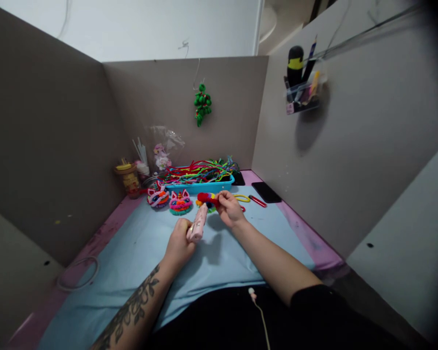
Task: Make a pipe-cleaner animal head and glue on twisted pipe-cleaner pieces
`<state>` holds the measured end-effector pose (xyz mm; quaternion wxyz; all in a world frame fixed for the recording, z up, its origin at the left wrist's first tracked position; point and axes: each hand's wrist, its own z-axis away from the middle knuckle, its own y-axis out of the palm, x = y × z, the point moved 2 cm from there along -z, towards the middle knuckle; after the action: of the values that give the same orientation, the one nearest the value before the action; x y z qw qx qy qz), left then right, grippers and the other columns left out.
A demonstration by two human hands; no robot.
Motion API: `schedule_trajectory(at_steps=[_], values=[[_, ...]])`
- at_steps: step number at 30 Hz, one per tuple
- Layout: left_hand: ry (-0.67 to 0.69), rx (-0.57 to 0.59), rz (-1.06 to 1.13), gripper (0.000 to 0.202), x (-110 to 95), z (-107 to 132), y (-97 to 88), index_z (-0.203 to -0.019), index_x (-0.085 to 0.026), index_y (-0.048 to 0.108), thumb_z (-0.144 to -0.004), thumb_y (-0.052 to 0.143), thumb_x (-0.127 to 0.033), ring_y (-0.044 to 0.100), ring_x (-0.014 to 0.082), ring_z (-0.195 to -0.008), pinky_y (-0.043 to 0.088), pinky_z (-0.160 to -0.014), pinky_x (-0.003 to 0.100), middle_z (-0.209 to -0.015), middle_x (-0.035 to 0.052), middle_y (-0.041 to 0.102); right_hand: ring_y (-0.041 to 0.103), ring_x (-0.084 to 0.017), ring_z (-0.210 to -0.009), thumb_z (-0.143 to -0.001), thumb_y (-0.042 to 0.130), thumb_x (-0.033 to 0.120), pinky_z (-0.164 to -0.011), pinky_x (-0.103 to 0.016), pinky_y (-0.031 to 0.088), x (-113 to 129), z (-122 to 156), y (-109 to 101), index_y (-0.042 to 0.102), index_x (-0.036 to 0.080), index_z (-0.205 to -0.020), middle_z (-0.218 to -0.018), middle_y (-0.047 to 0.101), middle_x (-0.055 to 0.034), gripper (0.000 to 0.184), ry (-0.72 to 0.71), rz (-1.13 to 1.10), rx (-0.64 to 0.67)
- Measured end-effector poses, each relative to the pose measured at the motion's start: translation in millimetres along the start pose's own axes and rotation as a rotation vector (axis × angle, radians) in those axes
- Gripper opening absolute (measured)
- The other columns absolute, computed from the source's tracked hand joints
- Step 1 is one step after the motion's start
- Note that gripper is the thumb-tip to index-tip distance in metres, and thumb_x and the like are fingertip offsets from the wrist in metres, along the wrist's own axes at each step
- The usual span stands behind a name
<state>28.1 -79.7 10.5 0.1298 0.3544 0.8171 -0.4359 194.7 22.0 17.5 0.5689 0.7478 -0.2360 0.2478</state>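
At the back left corner of the desk (105, 272) a yellow-lidded jar (129, 179) stands, and just right of it two finished pipe-cleaner faces (158, 197) lie side by side.

Near the middle of the desk, the left hand (178, 245) is closed in a full fist round the lower end of a pink tool (198, 224). The tool slants up and to the right, with its tip just under the red pipe-cleaner piece (208, 198). What sort of tool it is cannot be told.

The right hand (229, 208) pinches the red piece between thumb and fingertips, holding it just above the desk in front of the blue tray (204, 187) of loose pipe cleaners.

The likeliest trouble lies where the tool tip, the piece and the right fingertips crowd together. A small slip of the tool could jab or smear the fingers instead of the piece. The pinch is light, so a push from the tool might twist the piece out of it.

Further right, a black phone (266, 192) lies by the right edge. A wide sweep of the right forearm could knock it.
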Motion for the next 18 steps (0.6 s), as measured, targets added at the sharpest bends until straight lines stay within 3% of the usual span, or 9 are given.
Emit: schedule_trajectory(at_steps=[6, 18], values=[[0.059, 0.139, 0.021, 0.015, -1.6, 0.6, 2.2, -0.082, -0.020, 0.045, -0.070, 0.049, -0.012, 0.049, 0.0163, -0.075, 0.040, -0.066, 0.027, -0.081, 0.0023, 0.049, 0.052, -0.008, -0.062, -0.066, 0.069, 0.016, -0.060, -0.020, 0.044, 0.5, -0.6, -0.9, 0.057, 0.021, -0.071, -0.067, 0.059, 0.0049, 0.014, -0.007, -0.009, 0.000], [0.025, 0.205, 0.010, 0.017, -5.6, 2.2, 1.0, -0.084, -0.020, 0.048, -0.069, 0.049, -0.012, 0.051, 0.0157, -0.074, 0.041, -0.066, 0.026, -0.081, 0.0021, 0.052, 0.054, -0.008, -0.063, -0.070, 0.065, 0.012, -0.061, -0.020, 0.045, 1.7, 0.2, -0.3, 0.056, 0.020, -0.070, -0.067, 0.061, 0.0043, 0.011, 0.005, -0.041, 0.002]])
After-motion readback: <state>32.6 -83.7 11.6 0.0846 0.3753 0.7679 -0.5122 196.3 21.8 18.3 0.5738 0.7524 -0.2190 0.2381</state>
